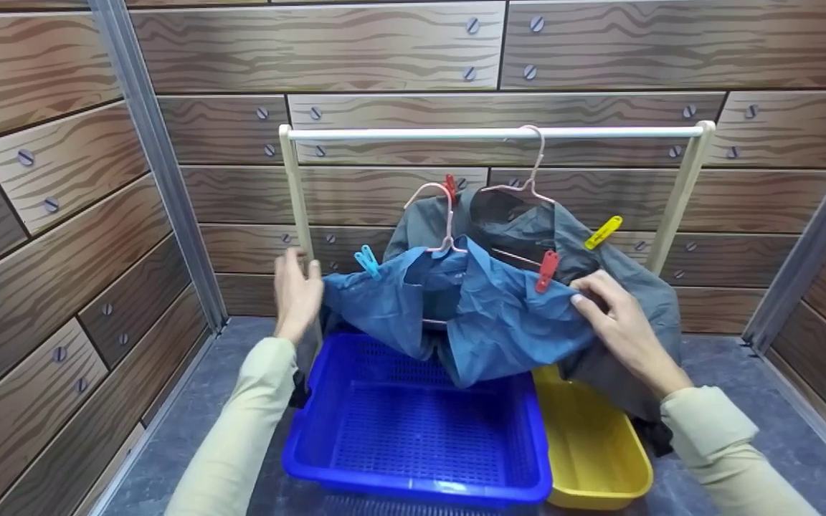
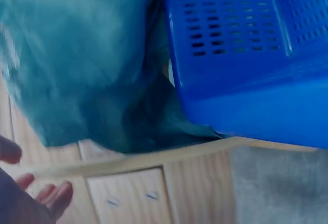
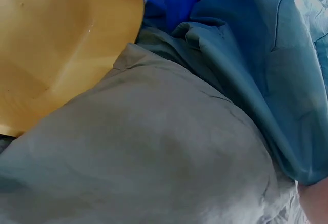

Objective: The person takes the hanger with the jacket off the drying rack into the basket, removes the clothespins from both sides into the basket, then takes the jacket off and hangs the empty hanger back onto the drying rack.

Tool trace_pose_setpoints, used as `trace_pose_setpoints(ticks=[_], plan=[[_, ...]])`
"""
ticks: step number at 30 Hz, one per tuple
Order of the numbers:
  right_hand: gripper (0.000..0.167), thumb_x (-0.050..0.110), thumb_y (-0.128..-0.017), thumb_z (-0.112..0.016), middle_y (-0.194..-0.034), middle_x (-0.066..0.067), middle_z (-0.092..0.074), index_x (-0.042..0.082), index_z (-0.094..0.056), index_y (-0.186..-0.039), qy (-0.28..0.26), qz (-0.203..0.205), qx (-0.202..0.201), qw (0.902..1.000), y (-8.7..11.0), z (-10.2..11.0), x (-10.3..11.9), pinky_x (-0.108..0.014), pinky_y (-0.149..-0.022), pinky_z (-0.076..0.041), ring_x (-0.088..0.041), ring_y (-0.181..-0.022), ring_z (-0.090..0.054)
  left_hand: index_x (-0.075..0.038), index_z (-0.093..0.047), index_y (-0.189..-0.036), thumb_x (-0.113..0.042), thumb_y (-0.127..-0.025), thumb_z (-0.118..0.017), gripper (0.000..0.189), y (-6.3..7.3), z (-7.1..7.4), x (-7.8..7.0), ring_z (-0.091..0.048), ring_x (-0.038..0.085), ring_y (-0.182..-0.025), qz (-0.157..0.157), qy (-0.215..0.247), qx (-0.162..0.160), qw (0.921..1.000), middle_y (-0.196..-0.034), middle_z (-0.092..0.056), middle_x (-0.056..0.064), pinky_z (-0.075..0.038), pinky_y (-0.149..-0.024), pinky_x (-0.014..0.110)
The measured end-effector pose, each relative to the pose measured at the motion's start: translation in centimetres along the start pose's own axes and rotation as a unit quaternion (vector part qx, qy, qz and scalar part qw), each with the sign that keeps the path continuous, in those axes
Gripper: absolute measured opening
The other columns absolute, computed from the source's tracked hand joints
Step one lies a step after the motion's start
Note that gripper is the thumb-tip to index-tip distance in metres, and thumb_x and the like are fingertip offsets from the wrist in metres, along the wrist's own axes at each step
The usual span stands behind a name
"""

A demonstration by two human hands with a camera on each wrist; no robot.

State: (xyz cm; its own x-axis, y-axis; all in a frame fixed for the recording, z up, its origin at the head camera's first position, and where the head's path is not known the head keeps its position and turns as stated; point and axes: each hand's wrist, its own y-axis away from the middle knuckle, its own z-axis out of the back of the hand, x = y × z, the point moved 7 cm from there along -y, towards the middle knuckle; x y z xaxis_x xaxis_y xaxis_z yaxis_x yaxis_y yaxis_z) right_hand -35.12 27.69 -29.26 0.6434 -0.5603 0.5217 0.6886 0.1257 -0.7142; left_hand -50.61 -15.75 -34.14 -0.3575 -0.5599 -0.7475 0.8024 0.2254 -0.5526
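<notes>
A blue shirt [image 1: 506, 315] sits on a pink hanger [image 1: 449, 222] whose hook stands apart from the rail, below it in the head view. My right hand [image 1: 617, 322] pinches the shirt's right shoulder edge. Beside the left shoulder is my left hand [image 1: 298, 294], fingers loosely extended; the left wrist view shows those fingers [image 2: 61, 198] apart from the cloth. A light blue clothespin [image 1: 367, 262] clips the left shoulder, a red clothespin [image 1: 547, 271] the right. Behind, a grey shirt [image 1: 642, 301] hangs by its own hanger [image 1: 533, 161] from the white rail [image 1: 399, 134].
The grey shirt carries a yellow clothespin [image 1: 603, 233] and another red clothespin [image 1: 450, 186]. Under the shirts stand a blue perforated basket [image 1: 413, 487] and a yellow tub [image 1: 599, 494]. Wood-patterned walls [image 1: 384, 50] enclose the grey floor [image 1: 191, 401].
</notes>
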Motion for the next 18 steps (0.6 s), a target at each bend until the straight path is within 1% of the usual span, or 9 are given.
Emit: trace_pose_setpoints(ticks=[1,3,4,6,9,11,14,16,18], plan=[[0.011,-0.011,-0.091,-0.058,-0.094,-0.016,-0.059,-0.006,-0.066,-0.097,-0.002,-0.001,0.001,1.0,0.0,0.0,-0.1,-0.021,-0.081,-0.036,-0.02,-0.089,-0.051,0.002,-0.057,-0.119,-0.008,-0.096,-0.055,0.026,0.3,-0.2,-0.8,-0.053,0.036,-0.108,-0.03,0.0,0.002,0.9996,-0.115,-0.055,0.021,-0.04,-0.094,0.045],[0.011,-0.01,-0.092,-0.058,-0.095,-0.016,-0.059,-0.006,-0.066,-0.098,-0.006,-0.006,0.001,1.0,0.1,-0.1,-0.3,-0.021,-0.082,-0.036,-0.02,-0.09,-0.051,0.002,-0.062,-0.114,-0.004,-0.094,-0.056,0.022,0.9,-0.8,-2.1,-0.056,0.035,-0.106,-0.081,0.0,0.021,0.9965,-0.111,-0.06,0.019,-0.041,-0.093,0.045],[0.011,-0.01,-0.092,-0.058,-0.095,-0.016,-0.059,-0.006,-0.065,-0.099,-0.007,-0.009,0.001,0.9999,0.2,-0.1,-0.4,-0.021,-0.082,-0.036,-0.02,-0.09,-0.051,0.001,-0.064,-0.112,-0.002,-0.093,-0.056,0.02,1.3,-1.0,-2.6,-0.058,0.034,-0.104,-0.102,0.0,0.036,0.9941,-0.108,-0.062,0.018,-0.042,-0.093,0.044],[0.011,-0.009,-0.092,-0.058,-0.096,-0.016,-0.059,-0.006,-0.065,-0.1,-0.008,-0.015,0.0,0.9999,0.3,-0.2,-0.6,-0.02,-0.083,-0.036,-0.02,-0.091,-0.051,0.0,-0.068,-0.106,0.001,-0.092,-0.056,0.019,2.1,-1.5,-3.3,-0.061,0.032,-0.101,-0.13,-0.003,0.07,0.9891,-0.104,-0.066,0.016,-0.044,-0.091,0.044],[0.011,-0.009,-0.092,-0.058,-0.096,-0.016,-0.059,-0.007,-0.065,-0.1,-0.006,-0.02,0.0,0.9998,0.5,-0.2,-0.6,-0.02,-0.083,-0.036,-0.02,-0.091,-0.051,-0.002,-0.07,-0.102,0.002,-0.09,-0.059,0.016,3.0,-1.9,-3.7,-0.064,0.03,-0.099,-0.156,-0.02,0.115,0.9807,-0.101,-0.07,0.012,-0.047,-0.089,0.044],[0.011,-0.01,-0.091,-0.058,-0.095,-0.017,-0.059,-0.007,-0.065,-0.099,-0.006,-0.015,-0.002,0.9999,0.7,-0.3,-0.8,-0.02,-0.081,-0.036,-0.019,-0.09,-0.051,-0.002,-0.071,-0.099,0.001,-0.09,-0.062,0.014,3.3,-1.9,-3.6,-0.065,0.03,-0.099,-0.175,-0.031,0.132,0.9753,-0.101,-0.071,0.012,-0.048,-0.088,0.045],[0.011,-0.01,-0.091,-0.06,-0.093,-0.015,-0.059,-0.004,-0.067,-0.097,0.003,0.006,-0.006,1.0,0.9,-0.6,-1.9,-0.02,-0.079,-0.036,-0.017,-0.087,-0.05,-0.002,-0.073,-0.097,0.0,-0.09,-0.066,0.01,3.5,-1.5,-3.3,-0.067,0.029,-0.095,-0.189,-0.035,0.142,0.9711,-0.099,-0.072,0.011,-0.05,-0.085,0.044],[0.012,-0.008,-0.091,-0.062,-0.091,-0.011,-0.059,0.0,-0.068,-0.098,0.016,0.025,-0.009,0.9995,1.1,-0.8,-2.9,-0.02,-0.075,-0.036,-0.015,-0.084,-0.05,-0.002,-0.073,-0.097,-0.001,-0.09,-0.067,0.009,3.6,-1.1,-3.0,-0.067,0.028,-0.093,-0.189,-0.035,0.141,0.9712,-0.098,-0.072,0.01,-0.05,-0.083,0.044],[0.014,-0.004,-0.091,-0.066,-0.09,-0.006,-0.06,0.005,-0.07,-0.099,0.03,0.034,-0.009,0.9989,1.3,-1.0,-3.6,-0.02,-0.073,-0.036,-0.013,-0.082,-0.05,-0.004,-0.074,-0.096,-0.001,-0.09,-0.067,0.009,3.8,-0.5,-2.6,-0.067,0.026,-0.089,-0.186,-0.037,0.139,0.972,-0.096,-0.072,0.009,-0.051,-0.08,0.043]])
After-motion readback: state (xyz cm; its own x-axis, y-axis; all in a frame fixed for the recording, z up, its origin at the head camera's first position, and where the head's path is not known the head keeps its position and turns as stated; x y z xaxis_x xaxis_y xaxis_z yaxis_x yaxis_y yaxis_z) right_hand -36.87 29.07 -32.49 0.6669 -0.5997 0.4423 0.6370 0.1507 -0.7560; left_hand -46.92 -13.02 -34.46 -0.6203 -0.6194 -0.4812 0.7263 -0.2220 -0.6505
